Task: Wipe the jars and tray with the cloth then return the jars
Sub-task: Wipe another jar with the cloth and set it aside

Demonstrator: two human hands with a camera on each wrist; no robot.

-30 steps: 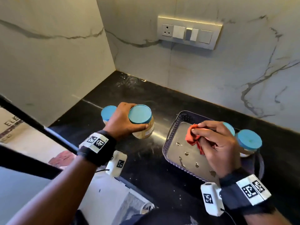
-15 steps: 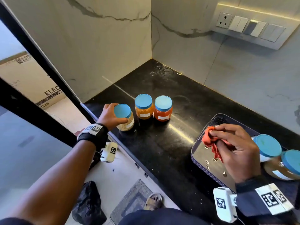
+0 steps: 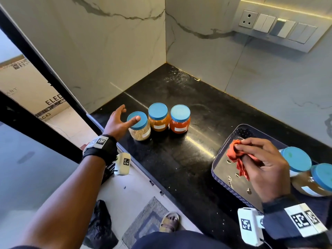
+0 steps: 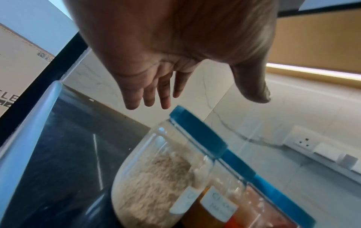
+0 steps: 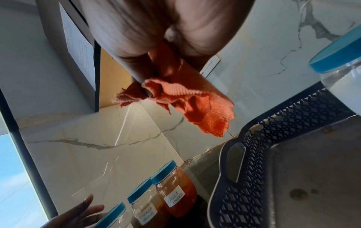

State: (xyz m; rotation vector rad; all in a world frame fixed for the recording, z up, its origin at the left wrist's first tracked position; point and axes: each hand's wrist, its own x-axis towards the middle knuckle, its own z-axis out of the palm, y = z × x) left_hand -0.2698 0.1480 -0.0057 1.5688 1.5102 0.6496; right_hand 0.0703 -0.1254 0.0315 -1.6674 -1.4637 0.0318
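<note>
Three blue-lidded jars stand in a row on the black counter: a beige jar (image 3: pixel 139 126), a yellow-orange jar (image 3: pixel 159 116) and a red chilli powder jar (image 3: pixel 180 118). My left hand (image 3: pixel 130 114) hovers open just above and left of the beige jar (image 4: pixel 156 177), fingers spread, thumb over its lid. My right hand (image 3: pixel 248 155) pinches a crumpled orange cloth (image 3: pixel 237 159) above the dark lattice-walled tray (image 3: pixel 221 159). Two more blue-lidded jars (image 3: pixel 296 159) (image 3: pixel 321 178) stand in the tray's right part. In the right wrist view the cloth (image 5: pixel 195 104) hangs from my fingers over the tray wall (image 5: pixel 293 123).
Marble walls meet in a corner behind the jars, with a switch panel (image 3: pixel 276 27) on the right wall. The counter's front edge (image 3: pixel 143 169) drops to a floor with a mat (image 3: pixel 143 221) and a sandalled foot (image 3: pixel 169 221).
My left hand carried the beige jar left from beside the tray, set it next to the other two, and has now let go and spread its fingers. The right hand kept holding the cloth.
</note>
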